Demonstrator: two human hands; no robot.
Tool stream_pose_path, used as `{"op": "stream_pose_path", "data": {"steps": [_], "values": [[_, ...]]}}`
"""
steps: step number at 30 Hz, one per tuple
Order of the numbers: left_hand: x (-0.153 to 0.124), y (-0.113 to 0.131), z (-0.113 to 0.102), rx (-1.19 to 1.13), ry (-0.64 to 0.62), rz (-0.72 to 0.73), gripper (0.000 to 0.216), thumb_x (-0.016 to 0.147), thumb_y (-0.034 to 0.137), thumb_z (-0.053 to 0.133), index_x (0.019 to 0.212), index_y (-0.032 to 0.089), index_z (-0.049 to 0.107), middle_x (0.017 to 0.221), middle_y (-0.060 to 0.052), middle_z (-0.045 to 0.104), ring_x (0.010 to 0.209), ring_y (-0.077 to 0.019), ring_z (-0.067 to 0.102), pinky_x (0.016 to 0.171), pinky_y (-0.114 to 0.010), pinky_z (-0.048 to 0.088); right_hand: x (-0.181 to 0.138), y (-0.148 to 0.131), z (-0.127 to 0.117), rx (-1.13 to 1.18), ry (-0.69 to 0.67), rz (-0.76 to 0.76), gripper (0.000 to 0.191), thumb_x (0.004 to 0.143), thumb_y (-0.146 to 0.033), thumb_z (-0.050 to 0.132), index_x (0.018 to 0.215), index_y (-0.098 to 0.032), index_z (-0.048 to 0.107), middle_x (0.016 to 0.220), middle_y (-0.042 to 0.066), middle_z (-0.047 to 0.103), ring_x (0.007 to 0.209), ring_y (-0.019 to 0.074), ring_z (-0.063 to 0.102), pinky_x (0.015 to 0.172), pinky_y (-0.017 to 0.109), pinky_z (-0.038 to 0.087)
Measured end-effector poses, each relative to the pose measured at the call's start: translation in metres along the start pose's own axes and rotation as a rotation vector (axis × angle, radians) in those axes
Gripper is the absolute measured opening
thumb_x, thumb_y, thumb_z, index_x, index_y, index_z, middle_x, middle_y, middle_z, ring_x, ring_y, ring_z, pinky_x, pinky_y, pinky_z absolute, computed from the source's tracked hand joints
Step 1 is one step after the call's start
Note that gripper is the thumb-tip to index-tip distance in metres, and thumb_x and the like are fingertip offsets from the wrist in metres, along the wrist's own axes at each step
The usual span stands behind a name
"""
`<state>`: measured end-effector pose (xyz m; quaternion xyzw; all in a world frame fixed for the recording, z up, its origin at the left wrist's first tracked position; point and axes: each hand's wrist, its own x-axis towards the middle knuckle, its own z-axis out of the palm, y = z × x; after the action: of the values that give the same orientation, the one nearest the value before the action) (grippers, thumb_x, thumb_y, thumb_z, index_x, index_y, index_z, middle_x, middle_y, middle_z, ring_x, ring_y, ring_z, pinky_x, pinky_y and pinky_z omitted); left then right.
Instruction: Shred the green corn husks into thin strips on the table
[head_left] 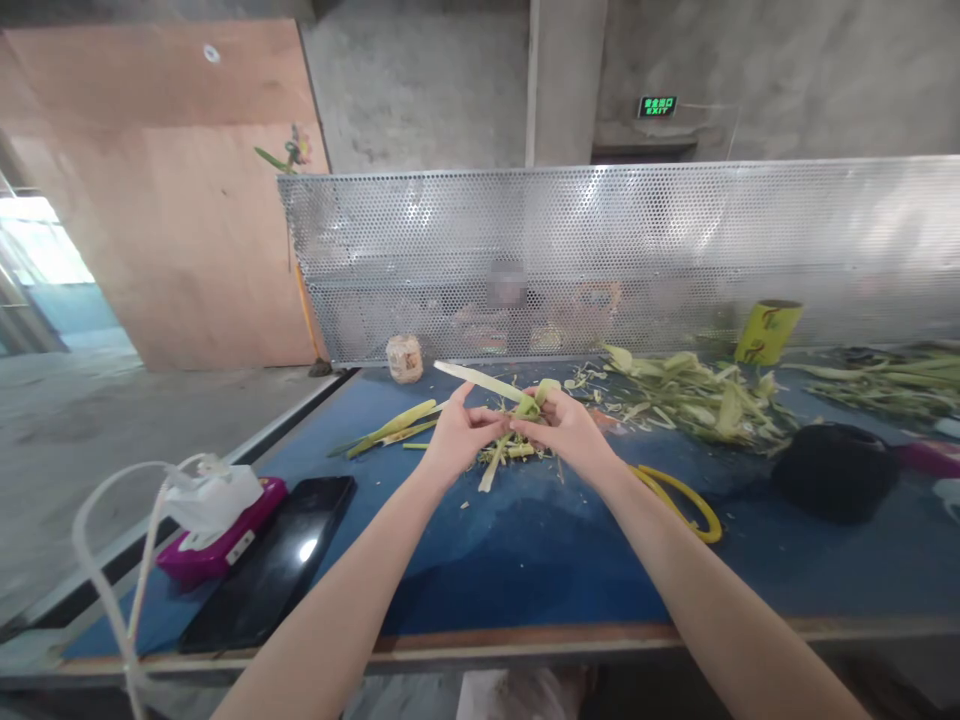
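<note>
A folded piece of green leaf strip (529,403) was held above the middle of the desk (525,560), between the two hands. The left hand (457,432) was closed on it from the left side with the fingertips, and one long pale strip (480,380) went out from this grip up and to the left. The right hand (566,425) was closed on the same folded piece from the right, with the thumb and fingers pinched around the green part. Just under the hands some short cut scraps (506,455) of the same plant lay on the blue surface. To the left of the hands a few long green stalks (390,430) lay flat on the desk. To the right, a bigger heap of leaves (690,395) was spread, and near it a yellow loop of tube (686,495) lay just beside the right forearm. Further right there was a black round object (832,470). A yellow cup (766,332) stood at the back near the perforated metal screen (600,250), and a small jar (405,358) stood at the back left. At the near left corner lay a black phone (274,570) and beside it a pink pack of tissues (217,525).
</note>
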<state>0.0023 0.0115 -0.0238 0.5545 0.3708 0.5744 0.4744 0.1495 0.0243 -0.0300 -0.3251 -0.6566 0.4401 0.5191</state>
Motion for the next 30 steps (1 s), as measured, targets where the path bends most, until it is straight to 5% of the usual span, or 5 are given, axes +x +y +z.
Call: {"op": "stream_pose_path", "data": {"steps": [4, 10, 13, 21, 30], "values": [[-0.002, -0.004, 0.004, 0.091, -0.043, -0.011, 0.056, 0.053, 0.014, 0.069, 0.106, 0.014, 0.051, 0.058, -0.003, 0.064, 0.059, -0.0127, 0.058, 0.063, -0.025, 0.043, 0.002, 0.003, -0.003, 0.033, 0.084, -0.015, 0.031, 0.059, -0.029, 0.064, 0.084, -0.016, 0.052, 0.061, -0.003, 0.052, 0.047, 0.0061, 0.043, 0.043, 0.021, 0.034], [-0.009, -0.008, 0.010, -0.009, -0.062, -0.074, 0.088, 0.054, 0.013, 0.070, 0.128, 0.009, 0.021, 0.060, -0.001, 0.064, 0.059, -0.0113, 0.057, 0.064, -0.025, 0.041, 0.006, 0.000, -0.012, 0.180, 0.186, -0.032, 0.025, 0.059, -0.027, 0.065, 0.079, -0.015, 0.054, 0.056, -0.005, 0.049, 0.038, 0.0033, 0.038, 0.040, 0.021, 0.029], [-0.009, -0.010, 0.011, -0.071, -0.097, -0.134, 0.084, 0.056, 0.014, 0.070, 0.126, 0.008, 0.025, 0.058, 0.000, 0.063, 0.051, -0.0080, 0.053, 0.055, -0.021, 0.039, 0.005, -0.003, -0.013, 0.219, 0.187, -0.022, 0.026, 0.057, -0.027, 0.067, 0.078, -0.015, 0.055, 0.056, -0.004, 0.051, 0.039, 0.0037, 0.040, 0.041, 0.022, 0.031], [-0.003, -0.006, 0.014, -0.468, 0.103, -0.104, 0.058, 0.058, 0.014, 0.069, 0.110, 0.011, 0.044, 0.065, -0.002, 0.063, 0.060, -0.0096, 0.057, 0.053, -0.020, 0.040, 0.001, 0.003, -0.001, 0.208, 0.007, 0.030, 0.026, 0.058, -0.028, 0.067, 0.077, -0.016, 0.054, 0.054, -0.006, 0.049, 0.039, 0.0033, 0.038, 0.039, 0.019, 0.029], [0.001, 0.000, 0.006, -0.343, 0.193, -0.007, 0.072, 0.060, 0.008, 0.065, 0.123, 0.006, 0.031, 0.055, 0.001, 0.061, 0.052, -0.0084, 0.055, 0.057, -0.022, 0.042, 0.001, 0.002, -0.002, 0.138, 0.140, 0.005, 0.022, 0.056, -0.028, 0.069, 0.069, -0.015, 0.056, 0.048, -0.005, 0.049, 0.037, 0.0048, 0.039, 0.038, 0.021, 0.030]]}}
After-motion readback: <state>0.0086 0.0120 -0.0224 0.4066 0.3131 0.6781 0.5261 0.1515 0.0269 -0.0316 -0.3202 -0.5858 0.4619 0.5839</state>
